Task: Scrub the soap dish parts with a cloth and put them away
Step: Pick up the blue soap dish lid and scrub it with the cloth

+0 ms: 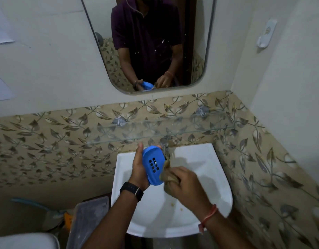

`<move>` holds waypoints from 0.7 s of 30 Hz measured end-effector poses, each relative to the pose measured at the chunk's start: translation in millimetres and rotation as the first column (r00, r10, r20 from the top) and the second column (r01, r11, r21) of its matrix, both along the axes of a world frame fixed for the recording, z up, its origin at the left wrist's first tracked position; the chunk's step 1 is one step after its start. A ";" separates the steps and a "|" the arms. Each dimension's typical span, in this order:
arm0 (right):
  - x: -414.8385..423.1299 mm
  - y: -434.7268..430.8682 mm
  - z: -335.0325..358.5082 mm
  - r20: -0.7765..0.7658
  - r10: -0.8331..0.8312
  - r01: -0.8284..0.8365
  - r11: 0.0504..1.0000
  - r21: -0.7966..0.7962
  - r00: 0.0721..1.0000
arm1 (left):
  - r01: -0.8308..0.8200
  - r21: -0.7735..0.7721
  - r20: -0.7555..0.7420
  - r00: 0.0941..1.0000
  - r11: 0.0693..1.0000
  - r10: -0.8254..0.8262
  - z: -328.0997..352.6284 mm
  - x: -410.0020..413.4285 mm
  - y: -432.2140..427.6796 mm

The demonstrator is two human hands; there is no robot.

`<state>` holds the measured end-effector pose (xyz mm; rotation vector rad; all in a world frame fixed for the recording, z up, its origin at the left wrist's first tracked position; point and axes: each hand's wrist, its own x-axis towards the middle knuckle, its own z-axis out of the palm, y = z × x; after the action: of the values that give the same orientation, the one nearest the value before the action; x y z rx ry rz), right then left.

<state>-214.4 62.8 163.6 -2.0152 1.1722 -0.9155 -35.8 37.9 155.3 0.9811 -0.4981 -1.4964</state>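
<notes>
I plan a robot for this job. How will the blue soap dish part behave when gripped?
The blue soap dish part probably stays stiff: it keeps its oval shape in the left hand. It seems light, as one hand carries it. If wet, its smooth plastic could slip.

Reference: white ceramic washbasin (pixel 218 177).

- **Over its bowl:** blue oval perforated plastic soap dish (pixel 152 164), held from the left by the left hand (pixel 139 169). The brownish crumpled cloth (pixel 168 175), gripped in the right hand (pixel 184 184), touches the dish's right edge.
- **At the basin's back rim:** chrome metal tap (pixel 164 142).
- **On the wall behind the basin:** clear glass shelf (pixel 155 128), with the rounded wall mirror (pixel 196 51) higher up.
- **Left of the basin, lower:** translucent rectangular plastic box (pixel 88 218).
- **On the side wall, upper right:** white plastic hook (pixel 266 35).
</notes>
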 end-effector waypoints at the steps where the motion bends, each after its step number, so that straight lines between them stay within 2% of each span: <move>1: 4.0 3.8 -8.1 -0.003 0.003 -0.003 1.000 0.012 1.000 | 0.018 -0.002 0.055 0.998 1.000 -0.017 1.8 -2.7 -0.4; 4: 11.1 9.2 -20.8 0.025 -0.037 0.036 0.999 0.040 0.999 | 0.055 -0.029 0.202 0.978 0.998 -0.048 6.6 -9.5 0.2; 8: 23.2 11.7 -26.5 -0.035 -0.039 0.041 0.997 0.067 0.999 | 0.038 -0.130 0.370 0.929 0.991 0.013 10.0 -22.9 1.6; 11: 23.6 6.5 -20.5 0.030 -0.006 -0.002 0.969 0.248 1.000 | 0.049 -0.296 0.477 0.873 0.954 0.103 6.1 -27.0 2.0; 14: 9.5 -7.2 -12.3 0.162 0.063 -0.136 0.860 0.492 0.985 | 0.117 -0.385 0.554 0.823 0.916 0.128 5.7 -23.1 -0.8; 16: -3.4 -13.4 -9.7 0.290 -0.058 -0.138 0.780 0.610 0.955 | 0.154 -0.396 0.591 0.797 0.905 0.123 10.5 -19.0 -6.0; 18: -14.9 -16.4 -7.5 0.444 -0.299 -0.112 0.713 0.692 0.845 | 0.201 -0.399 0.666 0.734 0.895 0.132 14.5 -12.1 -12.7; 20: -23.5 -20.8 -5.6 0.513 -0.438 -0.071 0.706 0.705 0.738 | 0.277 -0.416 0.756 0.634 0.866 0.160 17.9 -5.3 -18.0; 21: -25.2 -24.5 -4.6 0.504 -0.443 -0.040 0.720 0.692 0.741 | 0.329 -0.427 0.796 0.579 0.842 0.177 19.3 -3.4 -19.9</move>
<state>-239.6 38.3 158.9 -0.8578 1.1109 -0.9948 -39.2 18.0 174.6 1.1533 -1.5807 -0.7726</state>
